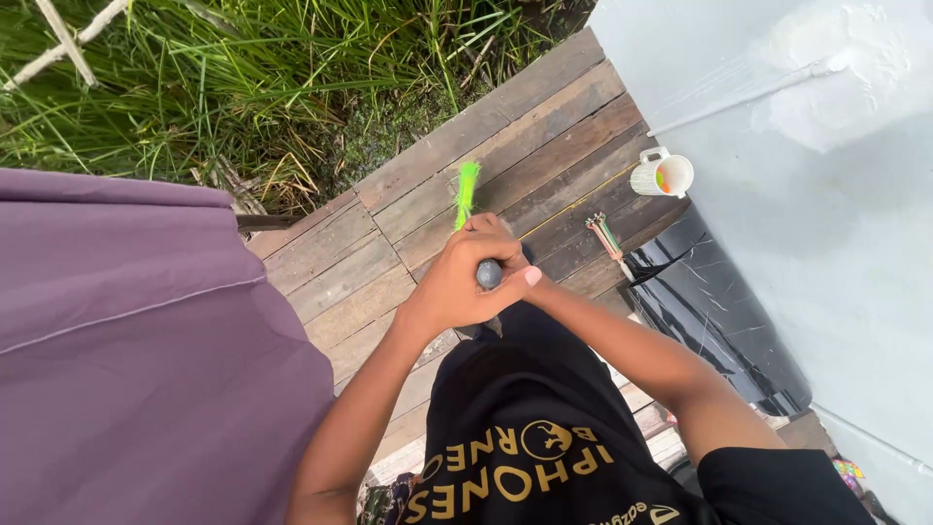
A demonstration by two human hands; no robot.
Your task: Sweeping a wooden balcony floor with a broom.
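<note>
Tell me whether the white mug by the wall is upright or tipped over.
Tipped. The white mug lies on its side on the wooden deck, with its open mouth facing the camera.

Purple cloth (126, 340) left, wall (826, 243) right

a: the light was bright, even daylight, soft rather than harsh, with no hard shadows on the wooden boards (525, 136).

b: any glare?

a: the pale wall (836, 194) at right looked washed out, nearly blown near the top, and the dark glossy panel (719, 321) below it carried thin reflections.

b: and sharpness?

a: mostly crisp. the grass (243, 78) was sharp, the purple cloth (126, 350) close to the lens looked soft, and the green bristles (467, 190) were slightly smeared. the edges bent outward, as with a wide lens.
</note>
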